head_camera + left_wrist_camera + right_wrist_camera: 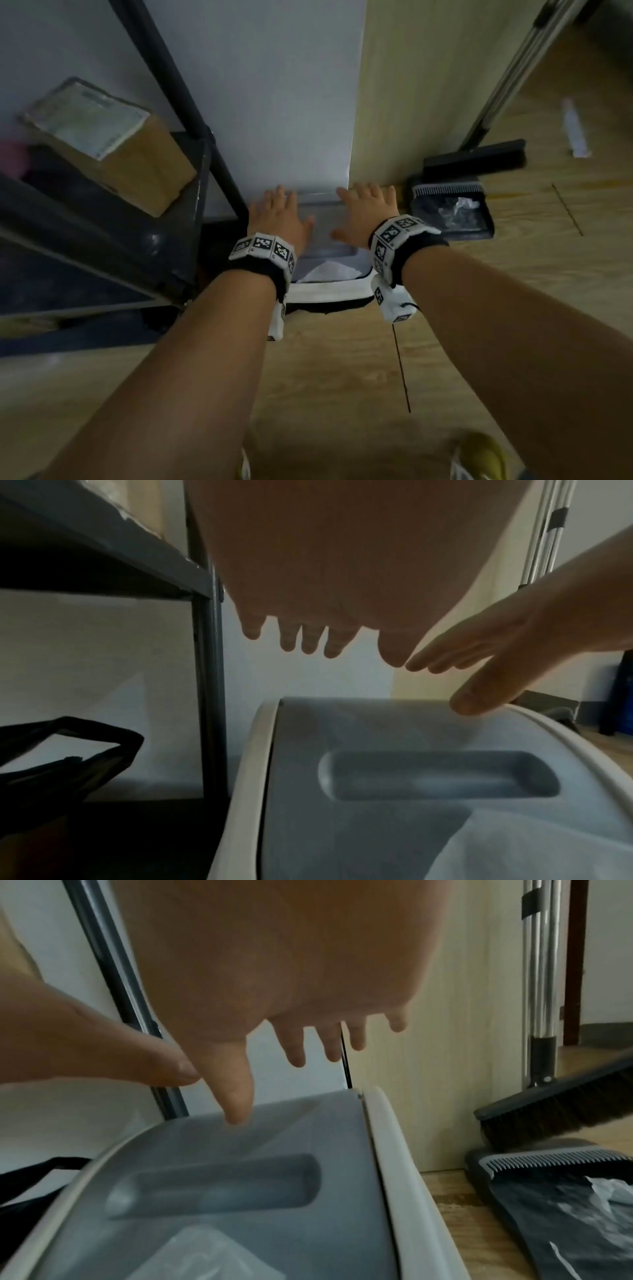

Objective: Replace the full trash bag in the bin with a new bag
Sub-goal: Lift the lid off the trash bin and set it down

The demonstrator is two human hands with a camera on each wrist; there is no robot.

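Early stage: left hand (278, 219) and right hand (368, 214), fingers spread and holding nothing, hover over the grey swing lid (411, 750) of the bin (329, 294) on the floor against the wall; bag swap apparently not begun.

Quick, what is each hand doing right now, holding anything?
Left hand: open, fingers spread above the bin lid, holding nothing.
Right hand: open, fingers spread, holding nothing.
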